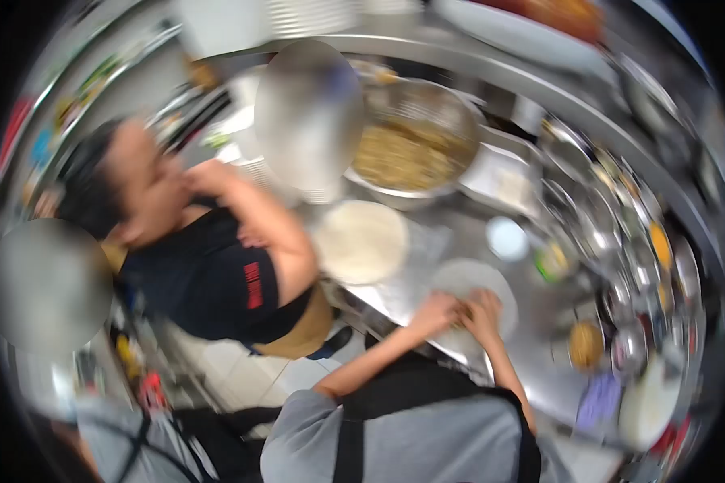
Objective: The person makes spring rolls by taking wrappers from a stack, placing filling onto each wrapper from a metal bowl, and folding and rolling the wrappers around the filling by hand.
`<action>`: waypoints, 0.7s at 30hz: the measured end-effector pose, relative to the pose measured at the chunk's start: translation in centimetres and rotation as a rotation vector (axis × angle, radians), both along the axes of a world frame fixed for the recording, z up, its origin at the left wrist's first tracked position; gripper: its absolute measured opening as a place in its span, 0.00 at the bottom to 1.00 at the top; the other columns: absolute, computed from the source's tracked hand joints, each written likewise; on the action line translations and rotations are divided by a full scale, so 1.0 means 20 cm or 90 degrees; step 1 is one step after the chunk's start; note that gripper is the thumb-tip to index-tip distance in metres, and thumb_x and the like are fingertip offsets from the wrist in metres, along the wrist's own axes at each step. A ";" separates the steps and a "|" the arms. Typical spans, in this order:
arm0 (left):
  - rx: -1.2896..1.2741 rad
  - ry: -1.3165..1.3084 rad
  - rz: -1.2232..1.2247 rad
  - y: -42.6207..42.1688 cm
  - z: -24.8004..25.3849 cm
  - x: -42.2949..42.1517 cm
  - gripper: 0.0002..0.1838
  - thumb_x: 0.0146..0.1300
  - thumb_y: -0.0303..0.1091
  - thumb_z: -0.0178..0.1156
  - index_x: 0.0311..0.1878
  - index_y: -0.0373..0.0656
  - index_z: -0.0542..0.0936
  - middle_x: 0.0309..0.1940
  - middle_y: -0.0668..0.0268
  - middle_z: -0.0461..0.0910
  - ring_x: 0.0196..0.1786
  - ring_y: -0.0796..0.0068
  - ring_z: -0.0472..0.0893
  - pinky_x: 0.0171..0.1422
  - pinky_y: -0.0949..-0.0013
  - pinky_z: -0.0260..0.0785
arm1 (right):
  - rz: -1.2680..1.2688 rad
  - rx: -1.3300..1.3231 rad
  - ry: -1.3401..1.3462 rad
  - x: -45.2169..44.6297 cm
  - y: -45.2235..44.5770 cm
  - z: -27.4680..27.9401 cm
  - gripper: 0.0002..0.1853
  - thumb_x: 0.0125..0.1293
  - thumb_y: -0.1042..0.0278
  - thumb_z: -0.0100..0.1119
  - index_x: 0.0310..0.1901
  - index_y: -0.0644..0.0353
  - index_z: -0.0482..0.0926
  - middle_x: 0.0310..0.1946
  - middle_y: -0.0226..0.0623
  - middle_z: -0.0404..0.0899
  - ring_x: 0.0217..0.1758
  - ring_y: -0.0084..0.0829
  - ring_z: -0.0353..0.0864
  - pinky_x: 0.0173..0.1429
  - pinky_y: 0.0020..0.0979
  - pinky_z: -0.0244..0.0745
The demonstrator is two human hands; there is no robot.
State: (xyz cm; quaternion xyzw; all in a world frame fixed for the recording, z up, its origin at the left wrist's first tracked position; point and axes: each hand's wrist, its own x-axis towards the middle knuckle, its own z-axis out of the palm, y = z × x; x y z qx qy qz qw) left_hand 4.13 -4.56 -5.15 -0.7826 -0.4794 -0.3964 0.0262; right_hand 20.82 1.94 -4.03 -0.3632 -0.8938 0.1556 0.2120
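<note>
Both of my hands meet over a pale round sheet (499,286) on the steel counter. My left hand (437,314) has its fingers bent in against a small brownish thing, too blurred to name. My right hand (483,312) touches the same spot from the other side, fingers curled down. To the left lies a stack of round, cream-coloured sheets (362,241). Behind it stands a large steel bowl (466,121) with a yellowish-brown shredded filling (407,157). A small pale blue round item (507,238) sits right of the hands.
A co-worker in a black shirt (209,274) stands at the left, a hand near the face. Steel containers (596,225) line the right side. A metal tray (491,177) adjoins the bowl; a purple cloth (598,401) lies at the lower right. Plates stand on the shelf above.
</note>
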 end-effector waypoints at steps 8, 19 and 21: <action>-0.061 0.038 0.155 -0.07 0.07 -0.11 0.06 0.45 0.36 0.64 0.23 0.46 0.79 0.42 0.65 0.70 0.52 0.62 0.67 0.52 0.59 0.61 | -0.019 -0.054 0.043 0.01 0.03 0.10 0.06 0.49 0.64 0.68 0.28 0.53 0.83 0.50 0.38 0.71 0.61 0.43 0.63 0.63 0.49 0.52; -0.073 -0.038 0.130 -0.06 -0.01 -0.14 0.13 0.42 0.36 0.68 0.33 0.48 0.80 0.38 0.64 0.69 0.46 0.61 0.69 0.48 0.58 0.62 | 0.042 -0.068 -0.015 -0.04 0.03 0.01 0.36 0.38 0.50 0.77 0.53 0.52 0.77 0.52 0.41 0.71 0.61 0.45 0.64 0.63 0.50 0.53; -0.102 -0.060 0.120 -0.03 0.00 -0.13 0.15 0.41 0.37 0.69 0.36 0.48 0.80 0.40 0.61 0.71 0.46 0.58 0.70 0.48 0.56 0.64 | 0.046 -0.054 -0.067 -0.01 0.01 0.04 0.50 0.32 0.44 0.79 0.60 0.56 0.70 0.54 0.44 0.72 0.60 0.47 0.66 0.63 0.51 0.55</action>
